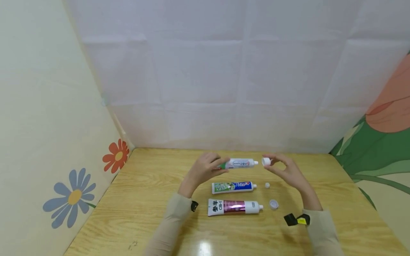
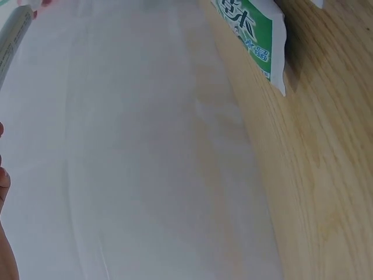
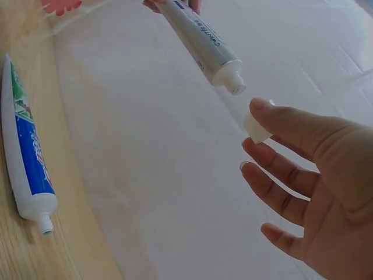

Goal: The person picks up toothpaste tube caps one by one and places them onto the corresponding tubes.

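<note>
My left hand [image 1: 202, 170] grips the tail end of a white toothpaste tube [image 1: 241, 163], raised over the table with its bare nozzle facing right. Between right thumb and fingertips, my right hand [image 1: 288, 171] pinches a white cap [image 1: 266, 161]. A small gap separates cap and nozzle, also visible in the right wrist view, where the cap [image 3: 256, 129] is partly hidden by the thumb. In the left wrist view only part of the left hand [image 2: 4, 181] shows at the edge.
Nearer me lie a green-and-blue toothpaste tube [image 1: 232, 187] and a white-and-maroon one [image 1: 235, 207], both uncapped. A small cap [image 1: 267, 185] and a wider cap [image 1: 273, 204] rest to their right. A white cloth backdrop [image 1: 198, 81] borders the wooden table [image 1: 153, 185] behind.
</note>
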